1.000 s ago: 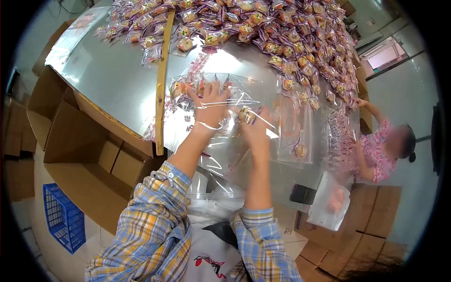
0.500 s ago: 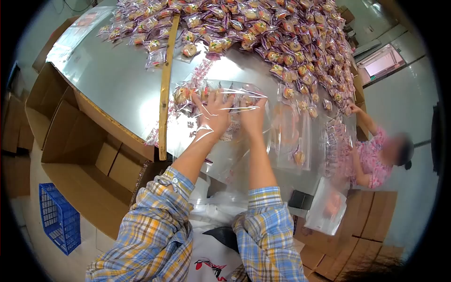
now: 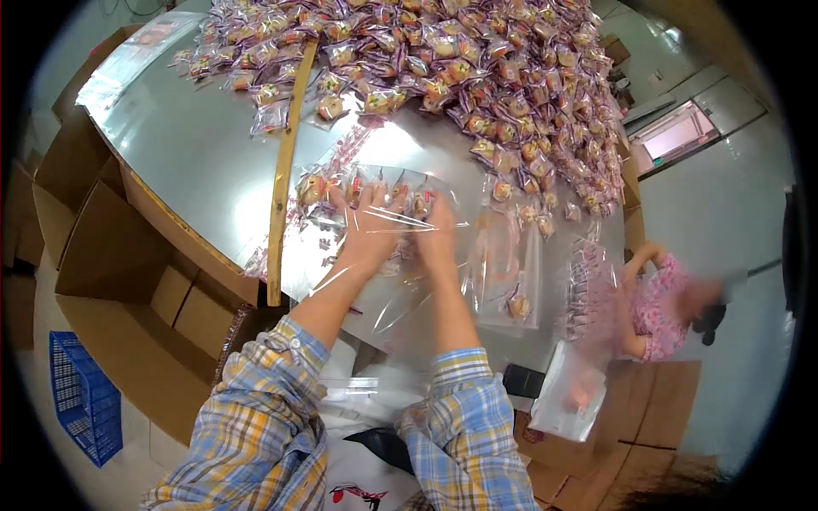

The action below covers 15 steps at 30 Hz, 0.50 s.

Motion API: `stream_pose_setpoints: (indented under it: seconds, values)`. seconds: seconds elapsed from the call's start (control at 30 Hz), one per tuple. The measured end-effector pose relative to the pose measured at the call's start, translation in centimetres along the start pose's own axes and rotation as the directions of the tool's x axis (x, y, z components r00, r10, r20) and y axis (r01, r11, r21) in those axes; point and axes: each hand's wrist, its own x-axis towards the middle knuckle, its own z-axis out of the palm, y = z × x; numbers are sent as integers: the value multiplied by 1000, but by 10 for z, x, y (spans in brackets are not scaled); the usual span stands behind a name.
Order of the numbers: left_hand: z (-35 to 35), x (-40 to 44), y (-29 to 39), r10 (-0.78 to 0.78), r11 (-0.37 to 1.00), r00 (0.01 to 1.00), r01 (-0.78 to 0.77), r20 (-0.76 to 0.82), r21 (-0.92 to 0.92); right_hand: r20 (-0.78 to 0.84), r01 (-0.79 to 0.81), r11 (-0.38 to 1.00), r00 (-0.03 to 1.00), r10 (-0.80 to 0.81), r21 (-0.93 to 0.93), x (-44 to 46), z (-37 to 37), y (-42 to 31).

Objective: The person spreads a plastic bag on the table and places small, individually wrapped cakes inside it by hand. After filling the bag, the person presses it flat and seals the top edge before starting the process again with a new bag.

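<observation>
While both your arms, in plaid sleeves, reach over the shiny metal table, a broad heap of individually wrapped cakes covers its far side, thickest toward the right. Beside the table's left edge, an open cardboard box gapes toward you; across on the right, a co-worker in a pink patterned top is at the table's other edge. On the floor at the lower left is a blue plastic crate, and a long wooden strip runs along the tabletop to the left of your hands. In front of you lies a large clear plastic bag, its film catching bright streaks over both hands. Your left hand rests palm down with its fingers spread, tips against a row of wrapped cakes at the bag's far end. Your right hand is just beside it, thumb and fingers about the rightmost cake of that row — whether they grip it or only touch it, you cannot tell through the film. Right of the bag, flat clear bags bear a single wrapped cake.
</observation>
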Motion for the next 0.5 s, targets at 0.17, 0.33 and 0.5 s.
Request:
stream_pose_setpoints:
  seconds: [0.17, 0.33, 0.5]
  values:
    - [-17, 7, 4, 34, 995, 999, -38, 42, 95, -105, 79, 979, 993, -60, 189, -4, 27, 20]
    - [5, 30, 1, 296, 954, 928, -298, -226, 26, 76, -67, 885, 996, 36, 461, -15, 8, -10]
    - [7, 35, -3, 237, 954, 958, -262, 163, 149, -146, 289, 949, 951, -271, 124, -15, 26, 18]
